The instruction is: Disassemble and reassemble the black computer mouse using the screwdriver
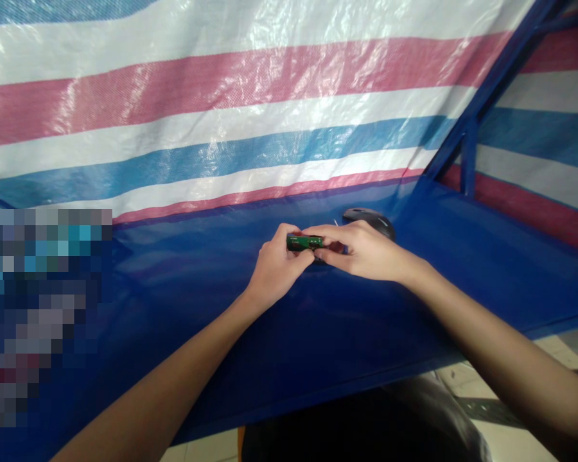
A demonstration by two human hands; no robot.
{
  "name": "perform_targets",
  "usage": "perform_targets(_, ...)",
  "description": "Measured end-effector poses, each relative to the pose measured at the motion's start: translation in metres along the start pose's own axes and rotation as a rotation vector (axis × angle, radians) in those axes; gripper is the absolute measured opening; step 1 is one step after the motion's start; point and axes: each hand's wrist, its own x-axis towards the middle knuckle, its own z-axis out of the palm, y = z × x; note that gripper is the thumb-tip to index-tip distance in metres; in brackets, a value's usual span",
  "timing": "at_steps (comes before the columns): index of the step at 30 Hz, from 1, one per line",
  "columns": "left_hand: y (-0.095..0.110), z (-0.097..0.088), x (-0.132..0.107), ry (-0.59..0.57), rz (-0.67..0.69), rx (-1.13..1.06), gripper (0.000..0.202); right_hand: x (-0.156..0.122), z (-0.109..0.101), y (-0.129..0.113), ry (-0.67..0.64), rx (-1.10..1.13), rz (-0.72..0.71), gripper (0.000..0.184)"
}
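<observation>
A small green battery (304, 242) with printing on its side is held level above the table, with both hands at it. My left hand (277, 260) is closed round its left end, the thumb lying along its lower side. The thumb and fingertips of my right hand (361, 247) pinch at its right end. Something dark shows just under the fingertips; I cannot make out what it is. Partly hidden behind my right hand, a black computer mouse (372, 220) lies on the blue table (289, 346).
A striped plastic sheet (221, 109) hangs behind the table. A blue metal frame (469, 141) rises at the right. The far left is pixelated and cannot be made out. The table's front edge (327, 398) runs near my body.
</observation>
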Motion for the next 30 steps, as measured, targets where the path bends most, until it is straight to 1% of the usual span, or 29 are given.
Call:
perform_targets(13,-0.0014,-0.0003,0.0007,0.000,0.007,0.009,0.026,0.0004,-0.0008,0.0010,-0.018,0.025,0.000,0.035)
perform_targets(17,-0.0022,-0.0001,0.0017,-0.004,0.012,0.051,0.027,0.0008,-0.0029,0.0010,0.010,0.031,0.005,0.035)
perform_targets(20,-0.0033,0.0001,0.0018,-0.018,0.017,0.047,0.025,0.0005,-0.0035,0.0012,0.027,0.013,0.003,0.034)
perform_targets(30,-0.0042,-0.0002,0.0002,-0.033,0.031,0.034,0.023,0.0008,-0.0023,0.0021,0.006,-0.042,0.019,0.037)
